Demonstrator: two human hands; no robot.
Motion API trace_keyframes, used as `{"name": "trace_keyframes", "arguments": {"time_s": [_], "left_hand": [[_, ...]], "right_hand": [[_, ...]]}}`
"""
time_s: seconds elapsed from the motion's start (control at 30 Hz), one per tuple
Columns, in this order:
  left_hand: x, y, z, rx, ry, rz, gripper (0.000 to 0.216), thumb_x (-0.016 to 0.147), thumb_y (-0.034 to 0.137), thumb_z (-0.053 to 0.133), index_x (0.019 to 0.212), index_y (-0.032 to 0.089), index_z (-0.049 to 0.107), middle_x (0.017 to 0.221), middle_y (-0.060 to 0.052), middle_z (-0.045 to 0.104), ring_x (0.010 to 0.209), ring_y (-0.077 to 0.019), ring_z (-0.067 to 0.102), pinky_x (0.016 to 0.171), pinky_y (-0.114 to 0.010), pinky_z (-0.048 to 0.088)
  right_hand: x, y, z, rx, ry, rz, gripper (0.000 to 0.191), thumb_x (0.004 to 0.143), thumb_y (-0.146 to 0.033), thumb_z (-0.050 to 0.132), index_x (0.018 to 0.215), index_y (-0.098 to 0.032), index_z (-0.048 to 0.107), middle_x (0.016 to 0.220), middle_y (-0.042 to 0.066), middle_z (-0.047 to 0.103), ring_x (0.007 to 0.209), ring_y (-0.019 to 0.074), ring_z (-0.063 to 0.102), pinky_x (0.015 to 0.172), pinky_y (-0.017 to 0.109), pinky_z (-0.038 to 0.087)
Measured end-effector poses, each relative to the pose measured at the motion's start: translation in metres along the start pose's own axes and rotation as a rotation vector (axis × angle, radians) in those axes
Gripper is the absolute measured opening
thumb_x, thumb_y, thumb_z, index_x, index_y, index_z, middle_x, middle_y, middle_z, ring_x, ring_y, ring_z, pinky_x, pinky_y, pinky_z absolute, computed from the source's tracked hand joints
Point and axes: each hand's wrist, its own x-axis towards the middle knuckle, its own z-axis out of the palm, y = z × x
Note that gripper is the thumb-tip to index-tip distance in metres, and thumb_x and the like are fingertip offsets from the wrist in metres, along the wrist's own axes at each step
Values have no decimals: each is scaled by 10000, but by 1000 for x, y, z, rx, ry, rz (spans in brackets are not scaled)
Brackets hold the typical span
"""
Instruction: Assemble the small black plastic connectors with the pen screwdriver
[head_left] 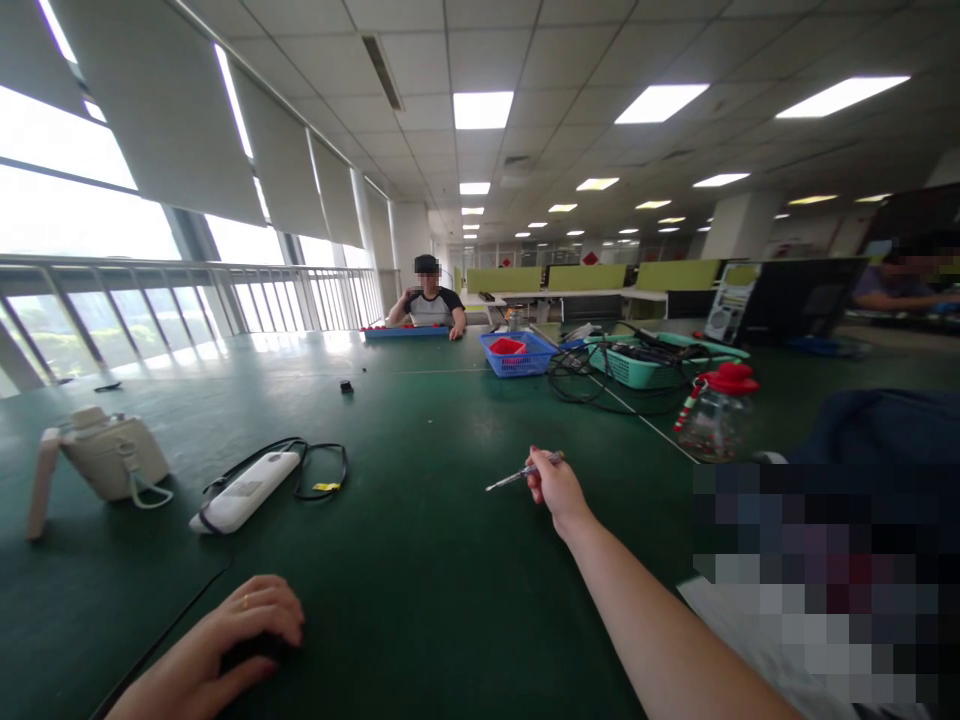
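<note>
Head-worn view down a long dark green table (420, 560) in a bright office; person's own 2 hands in the near half. R hand (553, 487), right of ctr, grips a slim screwdriver-like tool (517, 477) btwn thumb & fingers, the grip narrow; its thin shaft points L & slightly down, tip over bare tabletop, whether touching can't tell. L hand (251, 620), lower L, palm down, fingers bent & close together, w/ a ring on one finger; it covers a dark object (259, 650), mostly hidden, so can't tell if it's gripped or just covered. Beyond L hand: white power strip (244, 490) w/ blk cord (341, 465) looped beside it, yellow tag (326, 487) on the cord. Farther L, a cream container (116, 455) w/ a strap. Mid-table, a small blk block (346, 387). Past R hand: blue basket (519, 366) w/ red item (508, 347) inside; to its R a teal basket (637, 371) w/ blk cables, some spilling onto the table; nearer, clear jar (716, 425) w/ red lid (731, 377). Far end: a seated co-worker (431, 308), one arm raised, other hand on the table, blue tray (409, 333) in front. Lower R is pixelated.
</note>
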Motion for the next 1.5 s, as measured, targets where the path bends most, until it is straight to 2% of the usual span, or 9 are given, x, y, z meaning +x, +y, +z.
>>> {"name": "trace_keyframes", "arguments": {"time_s": [0.13,0.37,0.57,0.7,0.77,0.9,1.13,1.37,1.5], "left_hand": [[-5,-15,-3,8,73,-29,115,801,248,646,878,261,730,1107,-59,704,1167,-265,578,1046,-434,464],[4,-9,-6,3,113,-60,113,834,318,627,836,253,718,1082,-55,724,1073,-248,648,1056,-424,464],[-6,-27,-4,-188,461,-248,339,737,534,710,894,234,696,1188,-72,705,1129,-283,649,994,-356,525],[-13,-25,-2,-283,656,-321,618,711,680,673,1158,255,628,1226,-67,687,1136,-287,649,971,-395,544],[-15,-19,-5,-187,642,-327,642,760,708,601,1230,270,607,1249,-54,674,1153,-279,637,1010,-424,515],[-22,-17,-17,96,604,-322,608,806,742,494,1136,266,679,1229,-38,676,1154,-270,627,1076,-456,447],[-39,-31,-19,131,480,-331,498,838,614,542,1162,254,655,1147,-19,726,1016,-235,700,891,-311,571],[-38,-11,-15,292,425,-298,496,839,504,565,1288,299,610,1225,-10,703,1063,-244,689,944,-366,551],[-37,-11,-16,306,328,-254,396,862,408,530,1226,332,668,1264,22,686,1132,-234,663,986,-348,526]], "right_hand": [[1,2,1,-12,22,-1,319,890,-409,545,672,-176,556,473,-43,503,367,69,419,376,188,308],[2,3,1,-27,19,11,315,903,-391,531,676,-174,557,476,-42,508,366,64,422,378,180,311],[-1,-1,1,-38,9,18,314,895,-408,551,687,-172,568,489,-41,511,387,67,433,383,180,327],[-3,-4,0,-27,2,17,307,893,-404,559,689,-175,568,502,-37,514,400,69,433,386,182,336],[-4,-5,0,-19,-2,19,307,885,-411,572,685,-178,567,506,-35,515,404,73,436,388,187,343],[-4,-4,2,3,14,18,326,840,-462,627,680,-185,563,495,-33,515,394,79,430,375,199,337],[0,0,3,10,29,7,328,837,-457,619,681,-176,557,480,-40,507,373,68,412,360,185,306],[-3,-1,4,-23,19,1,307,856,-424,601,686,-172,560,483,-33,520,377,69,422,364,187,322],[-5,-4,4,-25,13,-5,313,854,-430,606,679,-175,562,488,-30,518,385,74,428,365,192,337]]}}
